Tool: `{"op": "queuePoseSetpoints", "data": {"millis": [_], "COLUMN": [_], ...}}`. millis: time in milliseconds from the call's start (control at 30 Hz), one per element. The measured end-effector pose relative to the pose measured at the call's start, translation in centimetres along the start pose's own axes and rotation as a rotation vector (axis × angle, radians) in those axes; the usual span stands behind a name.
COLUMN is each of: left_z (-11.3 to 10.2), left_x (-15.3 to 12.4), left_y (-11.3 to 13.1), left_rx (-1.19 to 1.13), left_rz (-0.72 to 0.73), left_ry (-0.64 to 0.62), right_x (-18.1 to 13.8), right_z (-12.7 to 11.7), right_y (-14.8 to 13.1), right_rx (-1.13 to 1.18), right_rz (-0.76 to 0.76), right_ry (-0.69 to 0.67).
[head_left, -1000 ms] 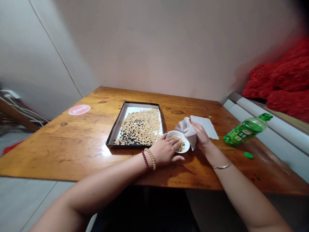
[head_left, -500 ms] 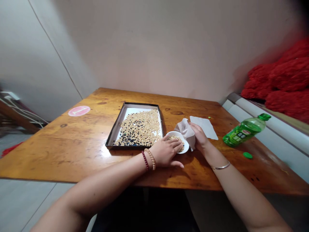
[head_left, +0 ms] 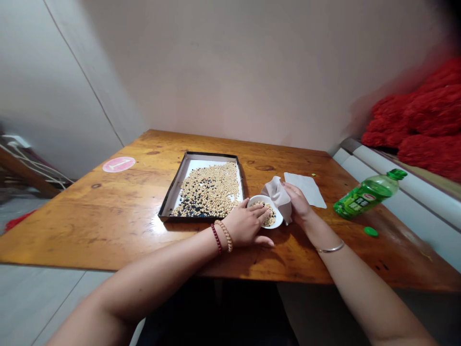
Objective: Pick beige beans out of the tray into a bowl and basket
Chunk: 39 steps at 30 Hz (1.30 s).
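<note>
My left hand (head_left: 248, 223) reaches over a small white bowl (head_left: 278, 220), its fingers stretched out and its thumb apart. The fingertips lie on the small round beige and dark beads or beans (head_left: 270, 219) in the bowl. At the bowl's right side my right hand (head_left: 297, 201) is closed on a crumpled white piece of thin cloth or paper (head_left: 276, 192), which touches the bowl's rim; some of its fingers are hidden. Left of the bowl, a shallow black-edged tray (head_left: 187, 220) holds many more such round pieces, mostly beige, with dark ones toward the near left.
A flat white sheet (head_left: 306, 189) lies beyond my right hand. On the right, a green drink bottle (head_left: 367, 196) lies tilted near a green cap (head_left: 370, 231). Red yarn-like bundles (head_left: 425, 120) are piled beyond the table (head_left: 108, 226). A pink round sticker (head_left: 118, 164) is at left.
The fingers of my left hand have shifted slightly in the bowl, and more of its contents show. My right hand stays on the white cloth or paper.
</note>
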State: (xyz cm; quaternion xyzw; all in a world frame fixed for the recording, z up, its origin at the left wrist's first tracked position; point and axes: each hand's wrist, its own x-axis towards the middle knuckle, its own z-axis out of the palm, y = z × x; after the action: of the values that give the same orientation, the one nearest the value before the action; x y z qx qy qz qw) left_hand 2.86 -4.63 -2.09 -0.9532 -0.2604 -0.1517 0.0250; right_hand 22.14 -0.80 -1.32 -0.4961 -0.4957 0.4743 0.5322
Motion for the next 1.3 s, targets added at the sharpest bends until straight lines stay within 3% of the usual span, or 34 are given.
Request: {"op": "queuePoseSetpoints", "data": {"millis": [100,200,300,400,500,833,933,1133,1300], "left_z": [-1.0,-2.4,-3.4,-3.7,-3.4,-3.0,-3.3,-3.1,-2.7], "left_x": [0.2,0.2,-0.4,-0.9,-1.0,-0.4,-0.3,-0.4,-0.5], "left_y": [-0.7,-2.3,-4.4,-5.8,-6.3,-6.2,-5.9,-5.8,-6.0], "left_rx": [0.022,0.125,0.249,0.255,0.212,0.173,0.169,0.172,0.168], "left_rz": [-0.043,-0.317,-0.636,-0.763,-0.775,-0.756,-0.755,-0.747,-0.735], "left_ry": [0.045,0.108,-0.077,-0.280,-0.294,-0.267,-0.265,-0.261,-0.252], "right_x": [0.0,0.1,0.2,0.3,0.4,0.8,0.9,-0.2,-0.8], "right_z": [-0.1,-0.3,-0.6,-0.8,-0.8,-1.3,-1.0,0.8,1.4], "right_y": [-0.1,-0.3,-0.4,-0.4,-0.6,-0.1,0.7,1.6,1.4], "right_rx": [0.005,0.052,0.120,0.107,0.054,0.025,-0.063,-0.276,-0.301], "right_rz": [0.002,0.005,-0.016,-0.119,-0.212,-0.289,-0.281,-0.194,-0.183], "right_ry": [-0.017,0.013,0.069,0.137,0.182,0.306,0.219,-0.112,-0.166]}}
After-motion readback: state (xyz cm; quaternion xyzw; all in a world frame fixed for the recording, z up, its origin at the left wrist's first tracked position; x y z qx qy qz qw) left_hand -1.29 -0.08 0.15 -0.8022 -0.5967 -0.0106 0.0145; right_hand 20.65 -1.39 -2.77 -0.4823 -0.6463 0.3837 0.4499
